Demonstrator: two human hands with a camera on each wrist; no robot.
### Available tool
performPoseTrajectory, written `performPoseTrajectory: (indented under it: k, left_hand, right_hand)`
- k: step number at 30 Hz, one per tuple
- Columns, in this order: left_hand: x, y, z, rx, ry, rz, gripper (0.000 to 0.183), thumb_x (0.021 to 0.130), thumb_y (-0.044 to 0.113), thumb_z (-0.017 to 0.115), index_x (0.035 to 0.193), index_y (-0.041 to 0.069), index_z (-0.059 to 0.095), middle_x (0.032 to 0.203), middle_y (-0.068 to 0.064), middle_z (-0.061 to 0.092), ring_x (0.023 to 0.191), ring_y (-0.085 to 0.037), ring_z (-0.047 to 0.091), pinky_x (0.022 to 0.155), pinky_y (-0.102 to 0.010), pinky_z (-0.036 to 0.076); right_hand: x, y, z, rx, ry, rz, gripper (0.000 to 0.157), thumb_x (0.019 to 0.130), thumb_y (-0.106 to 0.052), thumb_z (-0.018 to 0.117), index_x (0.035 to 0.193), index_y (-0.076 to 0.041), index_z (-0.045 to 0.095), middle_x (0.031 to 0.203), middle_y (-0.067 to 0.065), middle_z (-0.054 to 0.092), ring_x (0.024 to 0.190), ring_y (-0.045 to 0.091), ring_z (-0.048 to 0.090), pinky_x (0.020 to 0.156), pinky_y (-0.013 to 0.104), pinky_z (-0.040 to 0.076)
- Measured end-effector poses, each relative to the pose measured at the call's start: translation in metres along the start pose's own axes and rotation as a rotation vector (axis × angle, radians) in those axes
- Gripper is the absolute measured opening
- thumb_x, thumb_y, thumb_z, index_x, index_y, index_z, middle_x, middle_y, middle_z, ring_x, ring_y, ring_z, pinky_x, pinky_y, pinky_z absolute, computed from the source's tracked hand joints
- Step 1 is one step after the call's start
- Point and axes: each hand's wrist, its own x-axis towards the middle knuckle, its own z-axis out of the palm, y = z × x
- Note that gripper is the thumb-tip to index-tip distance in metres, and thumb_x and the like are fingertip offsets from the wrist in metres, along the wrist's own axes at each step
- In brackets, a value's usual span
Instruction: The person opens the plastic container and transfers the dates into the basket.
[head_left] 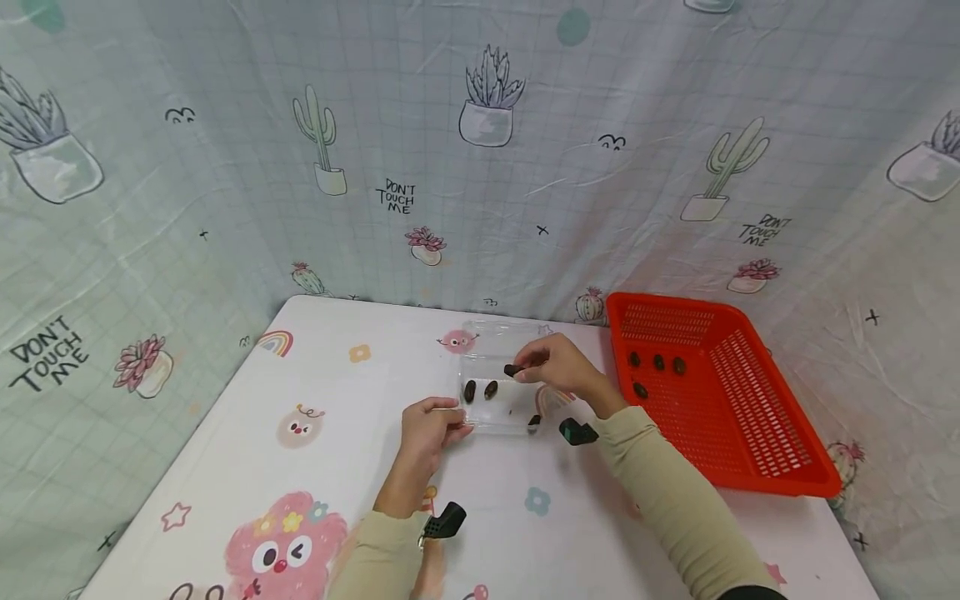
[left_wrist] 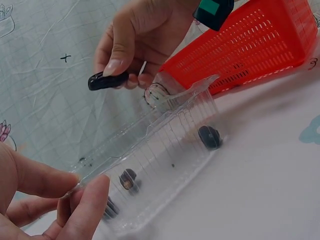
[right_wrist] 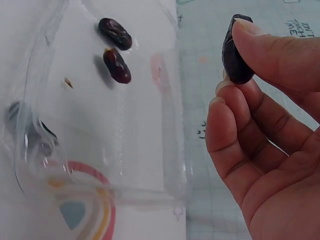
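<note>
A dark brown date (right_wrist: 235, 55) is pinched between the thumb and fingers of my right hand (head_left: 555, 364), held up over the clear plastic box (left_wrist: 165, 150). With thumb and fingers my left hand (head_left: 431, 429) grips the box's near left edge. Two dates lie close together in the left part of the box, one at the side (head_left: 470, 391) and another date (head_left: 491, 389) beside it. A further date (left_wrist: 209, 136) lies in the near right corner. A small brown bit (right_wrist: 68, 82) sits on the box floor.
A red plastic basket (head_left: 720, 417) with slotted walls stands on the right of the table. Several dates (head_left: 658, 362) lie toward its far left. The white table (head_left: 360, 358) has printed cartoon figures. A patterned curtain (head_left: 420, 150) hangs behind.
</note>
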Motion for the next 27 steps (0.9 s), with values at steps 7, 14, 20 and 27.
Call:
performPoseTrajectory:
  k: [7, 14, 20, 27]
  left_hand:
    - [-0.001, -0.001, -0.001, -0.001, -0.012, 0.004, 0.03, 0.091, -0.009, 0.067, 0.12, -0.016, 0.062, 0.079, -0.008, 0.064, 0.067, -0.013, 0.066, 0.067, -0.027, 0.068]
    - [0.001, -0.003, -0.002, -0.017, -0.006, 0.011, 0.029, 0.09, -0.011, 0.067, 0.118, -0.016, 0.062, 0.078, -0.008, 0.064, 0.065, -0.013, 0.066, 0.065, -0.027, 0.068]
    - [0.001, -0.006, -0.002, -0.015, -0.005, 0.015, 0.03, 0.09, -0.011, 0.067, 0.119, -0.017, 0.061, 0.078, -0.008, 0.063, 0.065, -0.013, 0.065, 0.065, -0.026, 0.068]
    - [0.001, -0.006, -0.001, -0.013, -0.002, 0.024, 0.03, 0.09, -0.011, 0.066, 0.119, -0.018, 0.061, 0.077, -0.008, 0.062, 0.065, -0.013, 0.065, 0.063, -0.025, 0.067]
  right_hand:
    - [-0.009, 0.004, -0.018, 0.011, 0.052, 0.015, 0.012, 0.089, -0.01, 0.082, 0.1, -0.008, 0.08, 0.094, 0.009, 0.075, 0.086, 0.022, 0.062, 0.077, 0.028, 0.057]
    - [-0.021, 0.008, -0.036, 0.018, 0.117, 0.028, 0.014, 0.089, -0.01, 0.082, 0.103, -0.007, 0.079, 0.098, 0.012, 0.076, 0.087, 0.023, 0.064, 0.076, 0.026, 0.058]
    - [-0.029, 0.013, -0.053, 0.038, 0.147, 0.028, 0.014, 0.091, -0.008, 0.079, 0.104, -0.002, 0.078, 0.099, 0.016, 0.076, 0.086, 0.024, 0.066, 0.079, 0.029, 0.061]
    - [-0.035, 0.022, -0.068, 0.048, 0.191, 0.056, 0.019, 0.092, -0.013, 0.079, 0.108, -0.002, 0.077, 0.099, 0.014, 0.074, 0.088, 0.025, 0.064, 0.079, 0.027, 0.06]
